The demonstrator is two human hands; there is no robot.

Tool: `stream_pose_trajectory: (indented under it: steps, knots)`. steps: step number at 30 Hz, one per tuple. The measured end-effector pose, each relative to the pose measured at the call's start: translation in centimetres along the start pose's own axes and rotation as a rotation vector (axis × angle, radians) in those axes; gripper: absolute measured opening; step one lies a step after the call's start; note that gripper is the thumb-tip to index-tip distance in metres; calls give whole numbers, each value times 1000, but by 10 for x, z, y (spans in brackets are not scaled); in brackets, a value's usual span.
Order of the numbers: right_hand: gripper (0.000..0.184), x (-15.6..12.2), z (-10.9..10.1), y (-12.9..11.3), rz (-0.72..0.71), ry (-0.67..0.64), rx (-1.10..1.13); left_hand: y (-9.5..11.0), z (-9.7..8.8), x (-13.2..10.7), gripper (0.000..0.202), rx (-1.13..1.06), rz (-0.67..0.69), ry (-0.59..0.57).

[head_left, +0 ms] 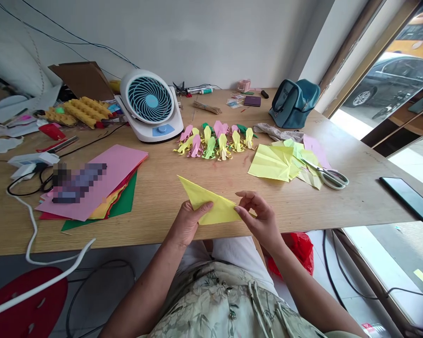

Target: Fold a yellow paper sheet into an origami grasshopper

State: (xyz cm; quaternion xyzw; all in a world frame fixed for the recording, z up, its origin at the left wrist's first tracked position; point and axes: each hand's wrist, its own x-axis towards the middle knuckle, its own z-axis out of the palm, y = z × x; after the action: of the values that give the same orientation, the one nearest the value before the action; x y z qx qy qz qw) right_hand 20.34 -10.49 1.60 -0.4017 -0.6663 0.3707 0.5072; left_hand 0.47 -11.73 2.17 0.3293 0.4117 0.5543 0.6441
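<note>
A yellow sheet of paper (215, 206), folded into a triangle, is held up just over the table's front edge. My left hand (190, 220) grips its left part, thumb on top and fingers underneath. On the right corner, my right hand (259, 218) pinches the paper between thumb and forefinger, the other fingers raised. Beyond them stands a cluster of small folded paper flowers (215, 141) in pink, yellow and green. To the right lie creased yellow paper (271, 162) and scissors (331, 178) resting over paper scraps.
On the left, a stack of coloured paper (120, 164) lies near a white fan (151, 101) and a power strip (33, 159) with cables. A teal bag (296, 103) stands at the back right. A phone (409, 199) lies at the right edge. A red plastic bag (299, 253) is below the table.
</note>
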Motion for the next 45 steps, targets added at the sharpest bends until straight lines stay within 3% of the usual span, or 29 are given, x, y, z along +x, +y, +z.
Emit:
stream_pose_trajectory:
  steps: [3,7,12,14,18,23,27,40,42,45]
  knots:
    - [8,3,-2,-3,-25,-72,-35,-1,0,-2,26,44,7,-11]
    - [9,7,-4,-5,-78,-88,-16,-1,-2,-5,28,175,62,-15]
    - [4,12,-5,-8,-181,-46,-31,12,5,-14,17,564,319,-78]
    - [4,14,-6,-10,-200,-59,-47,14,7,-14,16,600,390,-29]
    - [7,16,-9,-14,-131,-146,-26,12,4,-9,25,439,241,150]
    - [17,13,-10,-9,71,-326,29,18,3,-5,34,382,-2,78]
    - [26,10,-9,-2,141,-340,63,20,4,-4,34,305,-96,-21]
    - [34,3,-5,8,318,-386,198,25,6,4,37,345,-189,-111]
    - [31,3,-6,7,258,-366,125,23,7,5,37,371,-138,-81]
    - [20,5,-9,1,58,-290,-35,25,10,0,33,500,4,-35]
